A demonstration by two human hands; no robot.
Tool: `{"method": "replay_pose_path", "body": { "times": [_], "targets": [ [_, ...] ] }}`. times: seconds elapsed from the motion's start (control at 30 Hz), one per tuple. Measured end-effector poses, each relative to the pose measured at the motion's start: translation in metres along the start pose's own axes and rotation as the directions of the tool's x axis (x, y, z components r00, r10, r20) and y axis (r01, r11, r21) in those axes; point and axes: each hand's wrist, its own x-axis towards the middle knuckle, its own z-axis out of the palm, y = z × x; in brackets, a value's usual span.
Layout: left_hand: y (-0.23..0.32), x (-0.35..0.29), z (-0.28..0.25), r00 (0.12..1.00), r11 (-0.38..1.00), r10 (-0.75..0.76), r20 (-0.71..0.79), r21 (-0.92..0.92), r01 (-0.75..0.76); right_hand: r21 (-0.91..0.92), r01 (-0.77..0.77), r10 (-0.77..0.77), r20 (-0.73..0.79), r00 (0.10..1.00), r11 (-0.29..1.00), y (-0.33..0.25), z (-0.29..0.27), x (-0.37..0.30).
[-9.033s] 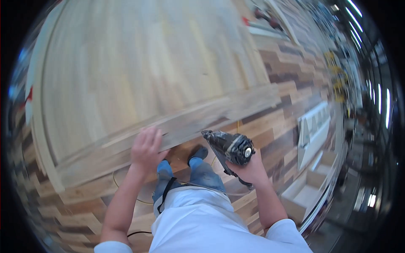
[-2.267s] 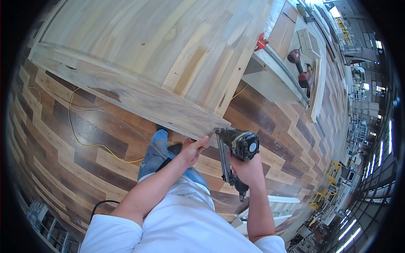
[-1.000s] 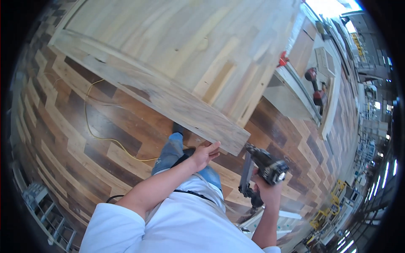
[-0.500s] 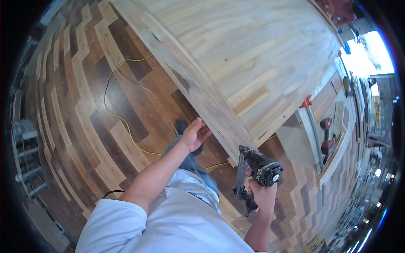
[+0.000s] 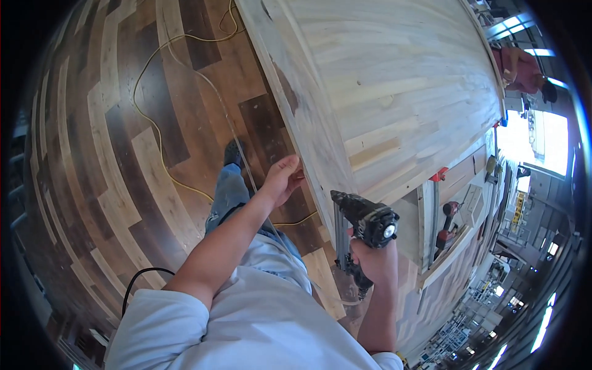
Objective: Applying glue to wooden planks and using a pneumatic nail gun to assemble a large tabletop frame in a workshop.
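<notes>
A black nail gun (image 5: 369, 219) is in my right hand (image 5: 375, 259), whose fingers wrap round its handle. The tool's nose points left, over the near corner of a large pale wooden panel (image 5: 394, 117). Along the panel's left side runs a long wooden board (image 5: 313, 148). At this board's outer edge is my left hand (image 5: 283, 180), fingers curled and thumb against the wood; the fingertips are partly hidden. An air hose (image 5: 225, 108) trails over the floor and past my leg.
A yellow cord (image 5: 154, 123) loops across the wood-plank floor (image 5: 92, 160) on the left. To the right lie a red-and-black cordless drill (image 5: 447, 225), a red clamp (image 5: 439, 174) and some boards. Another person in a red shirt (image 5: 524, 69) stands beyond the panel's far right.
My view has turned, so the panel appears more upright and the person in red shows more fully. The nail gun and my right hand sit slightly farther left and higher; both hands keep their grip.
</notes>
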Motion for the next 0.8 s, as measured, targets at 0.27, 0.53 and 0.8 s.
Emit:
{"method": "replay_pose_path", "body": {
  "times": [0.27,0.53,0.8],
  "targets": [
    [0.032,-0.002,0.035,0.981,0.938,0.116,-0.157,0.343,-0.056,-0.208,-0.065,0.074,0.035,0.997,0.976,-0.024,0.009,0.004],
    [0.037,-0.002,0.031,0.983,0.937,0.114,-0.146,0.344,-0.058,-0.249,-0.006,0.03,0.09,0.996,0.968,-0.028,0.003,0.014],
    [0.038,-0.003,0.037,0.991,0.943,0.081,-0.109,0.331,-0.04,-0.228,0.057,-0.071,-0.053,0.996,0.972,-0.044,-0.007,0.076]
  ]
}}
